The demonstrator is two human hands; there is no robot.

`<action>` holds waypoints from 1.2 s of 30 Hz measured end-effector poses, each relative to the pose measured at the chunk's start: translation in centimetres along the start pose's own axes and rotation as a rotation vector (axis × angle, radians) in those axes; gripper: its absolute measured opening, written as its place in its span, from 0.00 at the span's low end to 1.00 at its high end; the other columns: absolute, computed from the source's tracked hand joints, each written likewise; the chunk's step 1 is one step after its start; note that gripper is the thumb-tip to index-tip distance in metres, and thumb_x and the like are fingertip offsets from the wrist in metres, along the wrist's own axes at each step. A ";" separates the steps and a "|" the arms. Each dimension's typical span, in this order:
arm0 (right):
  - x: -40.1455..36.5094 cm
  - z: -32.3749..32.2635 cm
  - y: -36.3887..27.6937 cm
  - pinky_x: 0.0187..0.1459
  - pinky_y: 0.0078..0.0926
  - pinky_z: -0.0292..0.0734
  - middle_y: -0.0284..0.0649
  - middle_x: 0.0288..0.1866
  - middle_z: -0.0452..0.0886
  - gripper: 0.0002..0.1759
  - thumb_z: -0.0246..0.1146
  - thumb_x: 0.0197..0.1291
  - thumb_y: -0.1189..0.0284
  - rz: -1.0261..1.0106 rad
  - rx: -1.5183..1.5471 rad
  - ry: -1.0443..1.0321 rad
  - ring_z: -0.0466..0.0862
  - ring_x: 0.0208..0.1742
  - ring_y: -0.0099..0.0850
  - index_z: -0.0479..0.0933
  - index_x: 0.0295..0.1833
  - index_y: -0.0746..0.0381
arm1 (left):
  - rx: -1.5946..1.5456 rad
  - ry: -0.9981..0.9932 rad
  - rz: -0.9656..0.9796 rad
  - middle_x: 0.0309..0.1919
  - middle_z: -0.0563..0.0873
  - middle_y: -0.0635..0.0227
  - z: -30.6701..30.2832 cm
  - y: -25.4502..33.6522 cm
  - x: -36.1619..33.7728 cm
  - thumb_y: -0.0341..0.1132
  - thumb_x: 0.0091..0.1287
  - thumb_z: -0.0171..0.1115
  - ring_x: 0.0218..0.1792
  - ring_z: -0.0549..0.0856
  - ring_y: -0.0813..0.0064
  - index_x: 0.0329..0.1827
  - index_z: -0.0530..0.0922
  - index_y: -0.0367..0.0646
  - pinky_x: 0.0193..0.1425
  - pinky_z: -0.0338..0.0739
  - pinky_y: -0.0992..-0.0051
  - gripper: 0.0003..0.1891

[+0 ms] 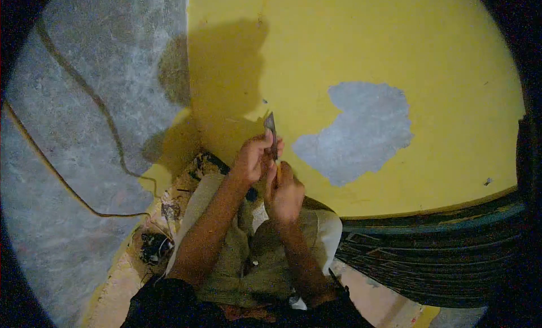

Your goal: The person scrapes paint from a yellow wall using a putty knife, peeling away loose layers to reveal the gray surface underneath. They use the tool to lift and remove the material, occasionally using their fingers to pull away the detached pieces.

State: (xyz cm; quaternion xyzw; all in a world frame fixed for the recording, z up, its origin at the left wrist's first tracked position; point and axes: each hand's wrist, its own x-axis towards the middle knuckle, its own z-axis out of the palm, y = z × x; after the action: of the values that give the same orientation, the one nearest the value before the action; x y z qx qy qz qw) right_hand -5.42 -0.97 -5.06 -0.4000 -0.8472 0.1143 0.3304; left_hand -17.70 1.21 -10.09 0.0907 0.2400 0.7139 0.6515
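Note:
A knife with a pointed grey blade and an orange handle stands nearly upright in the middle of the view, in front of a yellow surface. My left hand is closed around the blade, with its thumb on the flat side and the fingertips behind it. Below it, my right hand grips the handle and hides most of it. Both forearms reach up over my light-coloured trousers.
The yellow surface has an irregular grey patch right of my hands. A brown cord runs along the grey surface at left to a small dark object. Dark layered strips lie at lower right.

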 end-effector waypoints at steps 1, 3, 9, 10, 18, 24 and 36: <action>-0.8 -0.4 0.1 0.26 0.44 0.73 0.55 0.25 0.77 0.11 0.54 0.68 0.69 -0.003 -0.011 -0.001 0.79 0.24 0.54 0.73 0.41 0.67 | 0.050 -0.083 0.017 0.31 0.82 0.68 -0.2 -0.9 -0.3 0.49 0.71 0.55 0.30 0.81 0.77 0.43 0.75 0.38 0.33 0.77 0.78 0.20; -2.7 -1.6 -0.5 0.28 0.44 0.74 0.56 0.27 0.78 0.13 0.52 0.70 0.67 0.280 0.079 0.004 0.80 0.27 0.55 0.73 0.45 0.68 | 0.078 -0.097 -0.035 0.32 0.82 0.67 1.1 -2.1 -1.1 0.49 0.69 0.57 0.31 0.82 0.76 0.42 0.75 0.38 0.34 0.78 0.77 0.19; -5.0 -4.2 0.9 0.36 0.38 0.76 0.54 0.33 0.79 0.16 0.52 0.70 0.67 0.205 0.064 0.206 0.82 0.33 0.47 0.73 0.53 0.69 | 0.282 -0.094 0.173 0.44 0.83 0.59 5.2 -4.7 -3.6 0.52 0.70 0.55 0.40 0.86 0.67 0.53 0.70 0.38 0.49 0.81 0.70 0.24; -5.1 -4.6 1.3 0.36 0.37 0.75 0.54 0.35 0.79 0.15 0.53 0.70 0.69 0.119 0.039 0.254 0.81 0.34 0.46 0.73 0.53 0.69 | 0.276 -0.092 0.175 0.44 0.83 0.59 5.5 -4.9 -4.1 0.52 0.70 0.55 0.40 0.86 0.67 0.53 0.70 0.38 0.49 0.81 0.70 0.24; -5.5 -5.8 2.4 0.34 0.34 0.74 0.52 0.35 0.79 0.16 0.58 0.67 0.66 -0.014 -0.183 0.214 0.80 0.33 0.41 0.73 0.50 0.69 | 0.200 -0.136 0.127 0.40 0.85 0.60 6.6 -5.2 -3.6 0.44 0.71 0.56 0.42 0.86 0.67 0.45 0.76 0.34 0.51 0.81 0.67 0.18; -4.0 -8.6 1.0 0.29 0.32 0.72 0.50 0.25 0.78 0.17 0.54 0.70 0.64 0.284 0.044 0.027 0.78 0.24 0.37 0.74 0.45 0.70 | -0.169 -0.218 -0.152 0.39 0.85 0.63 7.7 -4.6 -2.0 0.44 0.68 0.60 0.40 0.86 0.69 0.43 0.78 0.40 0.48 0.81 0.70 0.14; -1.9 -9.9 -0.7 0.22 0.37 0.66 0.51 0.17 0.71 0.13 0.55 0.67 0.73 0.137 -0.037 0.044 0.71 0.16 0.46 0.70 0.29 0.67 | -0.117 -0.220 -0.137 0.36 0.83 0.64 7.4 -5.1 -0.8 0.42 0.67 0.63 0.39 0.84 0.68 0.41 0.77 0.40 0.43 0.79 0.70 0.13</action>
State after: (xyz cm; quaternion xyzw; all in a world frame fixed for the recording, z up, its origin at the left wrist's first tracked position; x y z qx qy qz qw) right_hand 1.46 -3.51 1.85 -0.4656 -0.8125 0.1121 0.3326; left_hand -9.79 2.24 -5.87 0.1135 0.1307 0.6662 0.7254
